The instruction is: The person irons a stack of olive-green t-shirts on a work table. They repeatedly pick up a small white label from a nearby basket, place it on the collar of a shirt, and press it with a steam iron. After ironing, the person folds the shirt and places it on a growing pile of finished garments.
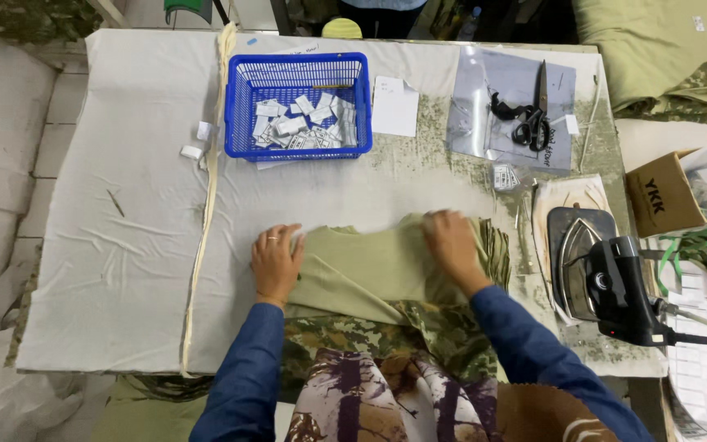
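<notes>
An olive-green garment piece (370,266) with a camouflage part (370,331) lies on the white cloth-covered table (124,205) in front of me. My left hand (276,262) rests flat on its left edge, fingers together, with a ring on one finger. My right hand (452,241) presses down on the garment's upper right corner, fingers curled over the fabric. Both sleeves are blue.
A blue basket (298,106) of small white labels stands at the back centre. Black scissors (529,119) lie on a grey sheet at the back right. A black iron (603,282) sits on the right. A cardboard box (664,196) and folded fabric (664,49) lie beyond.
</notes>
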